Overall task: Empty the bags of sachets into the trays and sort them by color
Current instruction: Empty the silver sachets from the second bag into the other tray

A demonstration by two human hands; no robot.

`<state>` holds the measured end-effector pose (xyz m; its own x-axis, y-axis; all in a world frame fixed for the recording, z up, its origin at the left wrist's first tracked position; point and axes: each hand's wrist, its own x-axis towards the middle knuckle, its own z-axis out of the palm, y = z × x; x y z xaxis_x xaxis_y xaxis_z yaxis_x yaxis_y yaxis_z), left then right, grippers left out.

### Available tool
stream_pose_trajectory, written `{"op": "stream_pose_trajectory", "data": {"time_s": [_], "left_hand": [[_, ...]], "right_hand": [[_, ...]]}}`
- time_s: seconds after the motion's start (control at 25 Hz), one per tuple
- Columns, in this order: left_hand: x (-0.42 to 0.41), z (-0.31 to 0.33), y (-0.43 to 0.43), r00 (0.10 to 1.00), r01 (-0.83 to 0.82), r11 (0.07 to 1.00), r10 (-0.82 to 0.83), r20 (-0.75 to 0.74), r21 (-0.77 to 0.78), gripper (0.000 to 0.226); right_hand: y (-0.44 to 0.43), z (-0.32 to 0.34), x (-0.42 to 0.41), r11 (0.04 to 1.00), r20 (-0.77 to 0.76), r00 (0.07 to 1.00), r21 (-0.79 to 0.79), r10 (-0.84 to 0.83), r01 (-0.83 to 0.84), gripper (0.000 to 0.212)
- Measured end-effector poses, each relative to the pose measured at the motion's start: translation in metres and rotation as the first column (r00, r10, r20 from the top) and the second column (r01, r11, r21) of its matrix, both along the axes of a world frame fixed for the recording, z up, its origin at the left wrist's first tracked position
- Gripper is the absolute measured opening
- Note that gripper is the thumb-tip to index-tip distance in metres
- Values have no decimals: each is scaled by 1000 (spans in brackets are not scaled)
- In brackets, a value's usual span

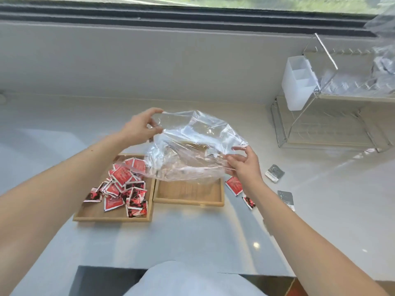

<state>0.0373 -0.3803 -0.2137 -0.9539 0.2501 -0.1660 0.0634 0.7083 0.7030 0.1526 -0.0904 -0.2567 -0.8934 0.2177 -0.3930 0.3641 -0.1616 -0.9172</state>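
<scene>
Looked down over a pale countertop (192,238) beneath a window. Held aloft at mid-counter: a clear plastic bag (192,144), crumpled, seemingly empty or nearly so. Pinched at its far upper edge by the left hand (139,129), thumb and fingers (155,111) closed on the film. Gripped at its near right edge by the right hand (243,165), fingers curled shut around a fold of plastic.

Below the bag, two shallow wooden trays side by side, touching or nearly so. Left tray (89,212) heaped with red sachets (124,184), piled mostly toward its far right corner. Right tray (188,193) showing bare wood, partly veiled by the hanging bag; contents behind the film impossible to make out.

Scattered on the counter right of the trays: loose red sachets (234,185) just beside the right tray's edge, and grey sachets (274,173) farther right, one (285,197) nearer the front edge. At the far right corner, a wire dish rack (324,129) with a white plastic caddy (298,82).

Judged step: emptying, at its tail end, with the bag likely spent. Next move likely called for: setting the bag aside clear of the trays, then gathering the strays, red into the left tray and grey into the right, picking thin flat packets off a smooth surface with fingertips.
</scene>
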Motion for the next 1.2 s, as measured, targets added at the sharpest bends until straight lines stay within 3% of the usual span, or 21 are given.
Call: {"op": "stream_pose_trajectory", "data": {"time_s": [0.2,0.4,0.52,0.76,0.96,1.08,1.2], "left_hand": [[-47,11,7,999,-32,988,35,13,-154,58],[-101,6,18,988,-126,983,112,-109,-133,58],[-141,-5,20,978,-160,977,137,-155,-142,53],[-205,-40,34,951,-70,938,-40,-307,-338,41],[-224,-83,30,930,-82,907,-80,-360,-414,61],[-214,-105,20,942,-113,899,-38,-332,-424,76],[-188,-130,12,978,-92,890,-4,-209,-446,77]], "right_hand": [[-6,-3,-29,996,-5,1000,-93,8,-8,19],[-35,-18,-61,983,58,998,-183,-16,27,14],[-64,-33,-80,973,153,988,-225,-15,49,27],[-125,-58,-117,886,358,931,-452,75,102,29],[-159,-72,-148,788,499,863,-564,85,249,26],[-168,-79,-156,757,551,827,-585,108,291,36],[-167,-83,-159,759,572,809,-584,133,288,40]]}}
